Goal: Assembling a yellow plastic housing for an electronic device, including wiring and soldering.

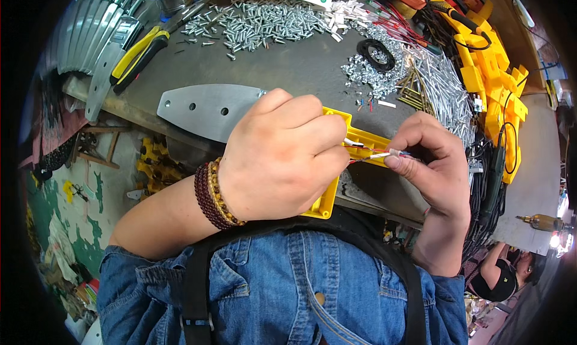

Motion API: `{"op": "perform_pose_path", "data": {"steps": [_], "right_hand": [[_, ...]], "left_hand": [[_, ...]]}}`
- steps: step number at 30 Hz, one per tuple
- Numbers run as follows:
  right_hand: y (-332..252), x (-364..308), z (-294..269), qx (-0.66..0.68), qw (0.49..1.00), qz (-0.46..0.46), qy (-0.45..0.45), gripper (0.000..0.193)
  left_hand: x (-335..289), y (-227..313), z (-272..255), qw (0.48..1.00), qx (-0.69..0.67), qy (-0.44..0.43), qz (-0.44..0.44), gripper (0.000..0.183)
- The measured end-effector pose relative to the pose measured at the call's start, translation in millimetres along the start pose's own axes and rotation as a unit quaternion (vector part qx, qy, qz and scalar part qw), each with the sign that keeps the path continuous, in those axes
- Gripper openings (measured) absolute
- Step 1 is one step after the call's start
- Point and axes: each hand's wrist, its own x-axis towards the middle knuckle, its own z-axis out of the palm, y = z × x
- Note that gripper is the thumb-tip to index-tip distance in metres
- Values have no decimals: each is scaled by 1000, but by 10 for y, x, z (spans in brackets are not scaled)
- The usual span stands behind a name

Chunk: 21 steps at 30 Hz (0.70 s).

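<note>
**Head view: wiring a yellow housing, connector in hand**

Head view, both hands working at the bench edge. Yellow plastic housing part (354, 137) is held over the front edge of the grey metal bench (288, 62), mostly hidden under the left hand (279, 158). Left hand is curled shut over it, fingertips pinching thin red and white wires (363, 148). Right hand (433, 164) pinches the small white connector (393, 153) on the far end of those wires, thumb and forefinger pressed together.

Progress, my read: wires look attached at the housing end but loose between the hands; connector not yet seated anywhere visible. Can't tell what's done inside the housing.

Around: flat grey metal plate with holes (204, 107) just left, yellow-handled pliers (141, 53), pile of silver screws (264, 23) farther back, stack of yellow plastic parts (493, 80) right.
</note>
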Motion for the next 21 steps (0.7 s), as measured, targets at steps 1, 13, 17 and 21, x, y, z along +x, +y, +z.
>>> {"op": "perform_pose_path", "data": {"steps": [1,13,17,21], "right_hand": [[3,7,6,0,1000,1,-2,15],[-46,-11,-1,-5,999,41,-28,17],[-114,31,82,-49,997,59,-20,20],[-122,39,207,-94,992,79,12,20]], "left_hand": [[3,11,-4,1000,12,0,-5,15],[-25,111,63,998,23,52,-25,16],[-30,87,86,998,42,47,-9,16],[-19,87,95,998,41,37,2,17]]}}
